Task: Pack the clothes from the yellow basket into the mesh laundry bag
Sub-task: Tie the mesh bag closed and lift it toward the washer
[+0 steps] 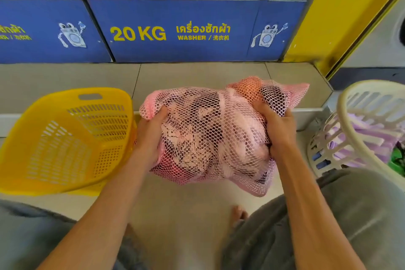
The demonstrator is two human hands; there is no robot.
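A pink mesh laundry bag (210, 133), bulging with pink, orange and patterned clothes, is held in front of me above the floor. My left hand (151, 131) grips its left side. On the bag's right side, my right hand (278, 127) clutches bunched mesh near the loose end that points to the upper right. The yellow basket (65, 140) stands tilted to the left of the bag, and I see no clothes inside it.
A white slatted basket (355, 129) holding lilac and green items stands at the right. Blue-panelled washing machines (179, 30) line the far side behind a raised tiled step (197, 76). My knees in grey shorts and a bare foot (238, 215) are below.
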